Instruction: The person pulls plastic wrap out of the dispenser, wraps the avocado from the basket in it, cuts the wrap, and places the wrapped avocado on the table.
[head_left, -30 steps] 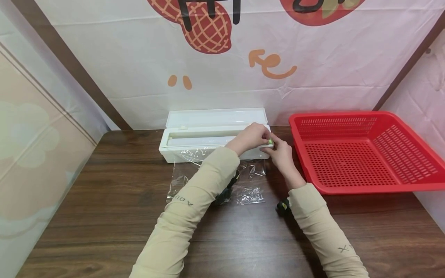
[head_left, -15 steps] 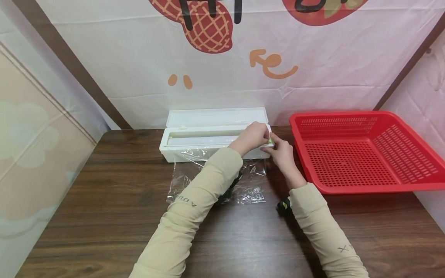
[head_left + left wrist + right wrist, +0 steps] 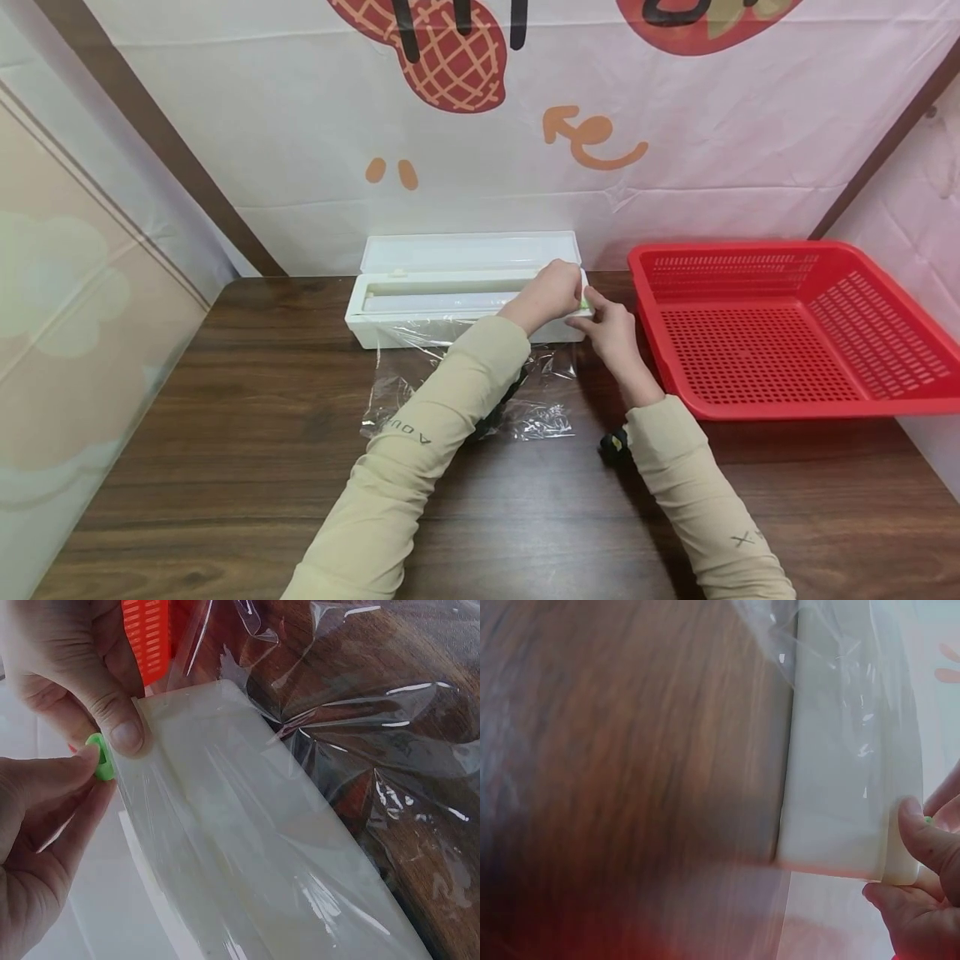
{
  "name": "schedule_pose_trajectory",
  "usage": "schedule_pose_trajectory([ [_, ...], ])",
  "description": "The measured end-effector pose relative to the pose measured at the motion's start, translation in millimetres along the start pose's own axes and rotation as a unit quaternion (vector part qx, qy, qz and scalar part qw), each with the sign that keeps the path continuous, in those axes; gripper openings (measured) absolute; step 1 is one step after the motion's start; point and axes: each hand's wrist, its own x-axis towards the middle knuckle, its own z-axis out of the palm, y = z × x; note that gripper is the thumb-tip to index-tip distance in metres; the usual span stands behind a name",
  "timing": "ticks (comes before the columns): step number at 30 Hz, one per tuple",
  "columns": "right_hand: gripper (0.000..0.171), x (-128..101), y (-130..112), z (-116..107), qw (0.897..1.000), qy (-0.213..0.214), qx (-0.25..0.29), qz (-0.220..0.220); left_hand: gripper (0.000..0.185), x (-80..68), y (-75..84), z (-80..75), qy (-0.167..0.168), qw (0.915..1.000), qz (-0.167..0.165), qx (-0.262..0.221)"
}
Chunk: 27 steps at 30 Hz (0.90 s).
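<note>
In the head view, a white cling film dispenser box [image 3: 420, 333] stands at the table's back edge, its lid [image 3: 468, 252] raised and a white roll [image 3: 435, 302] inside. Clear film [image 3: 547, 419] hangs over the front onto the table. My left hand [image 3: 546, 296] reaches across to the box's right end. Its thumb and finger pinch a small green slider [image 3: 105, 759] on the top edge, seen in the left wrist view. My right hand [image 3: 615, 335] grips that same end, its thumb [image 3: 126, 735] pressing the film-covered front.
A red plastic basket [image 3: 757, 408] stands close to the right of the box. The brown wooden table [image 3: 225, 450] runs up to a white printed cloth wall [image 3: 300, 167]. A black wrist device [image 3: 613, 446] shows beside the right cuff.
My left wrist has shifted slightly to the right. The right hand keeps its place at the box's end, and the head view has moved a little.
</note>
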Motion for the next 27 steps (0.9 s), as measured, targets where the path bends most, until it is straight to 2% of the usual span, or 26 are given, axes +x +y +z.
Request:
schedule_pose_trajectory([
  [8, 0.06, -0.4, -0.3, 0.5, 1.0, -0.006, 0.006, 0.008, 0.007, -0.2, -1.1, -0.4, -0.007, 0.9997, -0.013, -0.017],
  [16, 0.055, 0.7, 1.3, 0.4, 1.0, 0.004, -0.006, -0.008, 0.012, -1.0, 1.3, -0.2, 0.001, 0.9997, 0.007, -0.023],
  [27, 0.052, 1.1, 1.5, 1.8, 1.0, 0.006, 0.0, -0.01, 0.015, 0.8, -0.9, -1.0, -0.014, 0.9988, -0.017, -0.043],
])
